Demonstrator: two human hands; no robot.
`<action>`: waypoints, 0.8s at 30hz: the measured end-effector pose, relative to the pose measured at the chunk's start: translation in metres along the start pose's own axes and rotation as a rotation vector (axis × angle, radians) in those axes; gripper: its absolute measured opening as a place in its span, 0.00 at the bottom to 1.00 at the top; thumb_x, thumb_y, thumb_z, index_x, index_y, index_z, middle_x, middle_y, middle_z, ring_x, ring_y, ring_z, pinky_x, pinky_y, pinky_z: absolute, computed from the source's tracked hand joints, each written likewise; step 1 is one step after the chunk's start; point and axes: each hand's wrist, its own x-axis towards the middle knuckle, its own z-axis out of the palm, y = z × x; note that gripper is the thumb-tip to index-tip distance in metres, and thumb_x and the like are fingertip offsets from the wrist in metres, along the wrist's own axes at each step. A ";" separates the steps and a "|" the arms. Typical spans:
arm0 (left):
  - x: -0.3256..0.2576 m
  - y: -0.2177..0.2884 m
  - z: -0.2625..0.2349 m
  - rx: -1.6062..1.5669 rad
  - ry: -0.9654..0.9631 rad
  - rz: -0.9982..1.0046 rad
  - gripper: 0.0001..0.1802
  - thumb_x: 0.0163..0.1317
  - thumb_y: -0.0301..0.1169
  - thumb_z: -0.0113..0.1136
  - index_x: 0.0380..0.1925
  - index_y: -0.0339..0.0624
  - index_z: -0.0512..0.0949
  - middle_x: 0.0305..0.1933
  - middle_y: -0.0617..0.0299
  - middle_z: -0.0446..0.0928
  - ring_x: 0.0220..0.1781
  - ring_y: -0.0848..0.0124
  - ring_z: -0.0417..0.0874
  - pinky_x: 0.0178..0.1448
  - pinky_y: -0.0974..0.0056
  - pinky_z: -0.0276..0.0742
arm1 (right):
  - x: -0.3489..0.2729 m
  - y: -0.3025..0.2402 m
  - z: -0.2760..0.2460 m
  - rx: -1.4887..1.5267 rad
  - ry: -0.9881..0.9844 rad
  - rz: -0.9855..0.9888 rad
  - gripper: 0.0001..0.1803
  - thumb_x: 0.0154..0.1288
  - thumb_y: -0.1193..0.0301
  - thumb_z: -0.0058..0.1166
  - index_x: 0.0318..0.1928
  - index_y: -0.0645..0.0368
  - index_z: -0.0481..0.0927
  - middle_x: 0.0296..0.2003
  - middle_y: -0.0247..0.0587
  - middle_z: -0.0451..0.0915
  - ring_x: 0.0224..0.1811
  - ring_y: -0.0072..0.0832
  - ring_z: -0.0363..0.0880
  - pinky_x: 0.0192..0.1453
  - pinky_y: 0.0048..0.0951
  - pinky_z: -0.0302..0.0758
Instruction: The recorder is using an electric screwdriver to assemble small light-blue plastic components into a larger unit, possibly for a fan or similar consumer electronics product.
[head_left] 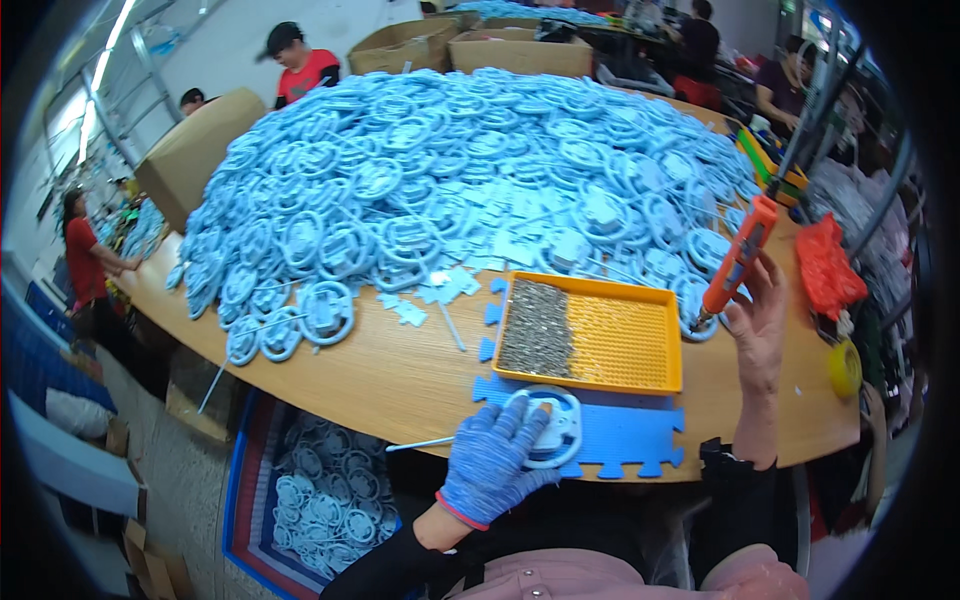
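Observation:
My left hand (495, 455), in a blue knitted glove, lies over a round light-blue plastic part (565, 430) and holds it against the blue foam mat (630, 435). A thin rod (420, 443) sticks out to the left of that hand. My bare right hand (757, 320) grips an orange electric screwdriver (740, 255), raised to the right of the yellow tray, its tip pointing down and left. Small metal screws (535, 330) fill the left part of the yellow tray (630, 382), just beyond the mat.
A large heap of light-blue plastic parts (400, 180) covers most of the wooden table (400, 385). Below the left edge, a blue-rimmed crate (237, 500) holds more parts. Yellow tape (845, 370) and a red plastic bag (828, 265) are at right. Several people work around.

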 end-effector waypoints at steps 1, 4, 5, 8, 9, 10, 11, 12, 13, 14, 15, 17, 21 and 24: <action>0.001 -0.004 -0.003 -0.060 0.008 0.018 0.47 0.37 0.55 0.73 0.58 0.45 0.72 0.55 0.44 0.73 0.51 0.45 0.75 0.55 0.49 0.71 | 0.005 0.012 -0.005 0.026 -0.014 -0.011 0.39 0.59 0.66 0.63 0.66 0.59 0.58 0.60 0.45 0.66 0.60 0.32 0.68 0.62 0.36 0.67; 0.008 -0.021 -0.015 -0.157 0.060 0.019 0.44 0.39 0.52 0.74 0.56 0.43 0.73 0.54 0.47 0.74 0.51 0.48 0.77 0.55 0.51 0.73 | 0.015 0.045 -0.006 0.054 -0.080 0.129 0.39 0.60 0.65 0.63 0.68 0.58 0.58 0.59 0.43 0.68 0.59 0.32 0.70 0.62 0.36 0.67; 0.011 -0.032 -0.018 -0.232 0.100 0.044 0.41 0.41 0.51 0.74 0.55 0.43 0.74 0.53 0.48 0.75 0.51 0.49 0.77 0.55 0.52 0.73 | 0.016 0.049 -0.001 0.061 -0.086 0.124 0.39 0.60 0.65 0.63 0.68 0.58 0.58 0.59 0.43 0.68 0.59 0.32 0.70 0.62 0.36 0.67; 0.049 -0.074 -0.041 0.045 0.111 0.029 0.29 0.49 0.42 0.70 0.51 0.43 0.76 0.52 0.49 0.74 0.54 0.52 0.76 0.56 0.53 0.72 | 0.021 0.042 0.011 0.112 -0.181 0.097 0.44 0.57 0.59 0.66 0.68 0.62 0.57 0.55 0.41 0.72 0.57 0.30 0.71 0.62 0.35 0.66; 0.064 -0.091 -0.052 0.180 0.103 0.028 0.30 0.49 0.42 0.69 0.53 0.45 0.74 0.55 0.50 0.73 0.56 0.52 0.74 0.58 0.53 0.70 | 0.025 0.037 0.019 0.129 -0.183 0.091 0.44 0.57 0.59 0.66 0.68 0.62 0.57 0.55 0.41 0.72 0.57 0.30 0.71 0.62 0.35 0.66; 0.082 -0.112 -0.056 0.307 0.094 0.028 0.31 0.50 0.42 0.68 0.54 0.46 0.73 0.57 0.50 0.71 0.59 0.52 0.71 0.60 0.53 0.68 | 0.029 0.036 0.026 0.103 -0.195 0.137 0.44 0.57 0.60 0.66 0.67 0.62 0.58 0.53 0.40 0.74 0.54 0.28 0.72 0.60 0.33 0.67; 0.106 -0.131 -0.059 0.403 0.030 -0.006 0.33 0.52 0.44 0.66 0.58 0.48 0.70 0.61 0.50 0.68 0.62 0.52 0.68 0.63 0.50 0.64 | 0.034 0.035 0.031 0.076 -0.206 0.180 0.43 0.56 0.60 0.67 0.66 0.63 0.59 0.50 0.39 0.75 0.52 0.27 0.73 0.58 0.31 0.69; 0.123 -0.151 -0.057 0.501 -0.031 -0.043 0.36 0.53 0.45 0.63 0.62 0.49 0.67 0.64 0.51 0.65 0.66 0.52 0.65 0.66 0.48 0.61 | 0.035 0.037 0.036 0.073 -0.198 0.239 0.37 0.56 0.67 0.66 0.63 0.63 0.63 0.42 0.37 0.77 0.44 0.23 0.75 0.50 0.26 0.72; 0.125 -0.171 -0.055 0.534 -0.019 -0.067 0.36 0.53 0.45 0.63 0.62 0.49 0.67 0.64 0.51 0.65 0.66 0.52 0.65 0.66 0.48 0.61 | 0.035 0.041 0.042 0.108 -0.216 0.219 0.37 0.56 0.67 0.66 0.63 0.63 0.63 0.42 0.37 0.77 0.44 0.23 0.75 0.50 0.26 0.72; 0.135 -0.191 -0.049 0.639 -0.097 -0.072 0.37 0.54 0.47 0.61 0.64 0.51 0.64 0.66 0.51 0.64 0.68 0.51 0.63 0.68 0.44 0.57 | 0.035 0.042 0.039 0.087 -0.195 0.257 0.34 0.55 0.70 0.65 0.61 0.63 0.65 0.39 0.36 0.77 0.41 0.22 0.75 0.46 0.23 0.72; 0.149 -0.203 -0.046 0.737 -0.170 -0.070 0.39 0.55 0.48 0.59 0.67 0.54 0.61 0.68 0.52 0.62 0.70 0.50 0.60 0.69 0.41 0.53 | 0.034 0.038 0.031 0.057 -0.164 0.291 0.31 0.54 0.74 0.64 0.58 0.63 0.66 0.35 0.35 0.76 0.38 0.21 0.75 0.43 0.21 0.73; 0.168 -0.221 -0.043 0.728 -0.309 -0.131 0.41 0.56 0.51 0.56 0.69 0.57 0.56 0.71 0.55 0.58 0.73 0.50 0.56 0.71 0.36 0.46 | 0.029 0.030 0.012 0.057 -0.074 0.357 0.28 0.51 0.77 0.62 0.55 0.61 0.68 0.32 0.35 0.75 0.36 0.21 0.75 0.41 0.21 0.73; 0.165 -0.253 -0.062 0.719 -0.359 -0.049 0.38 0.59 0.55 0.51 0.69 0.62 0.58 0.73 0.59 0.57 0.74 0.49 0.55 0.71 0.35 0.42 | 0.021 0.020 -0.010 0.122 -0.060 0.161 0.28 0.51 0.73 0.65 0.52 0.59 0.67 0.30 0.36 0.73 0.34 0.25 0.74 0.40 0.26 0.74; 0.163 -0.276 -0.076 0.767 -0.345 -0.049 0.39 0.58 0.56 0.52 0.69 0.62 0.58 0.73 0.58 0.57 0.73 0.47 0.54 0.71 0.35 0.43 | 0.024 0.009 -0.001 0.292 -0.034 0.278 0.37 0.48 0.66 0.71 0.55 0.60 0.63 0.28 0.35 0.73 0.31 0.24 0.74 0.38 0.25 0.73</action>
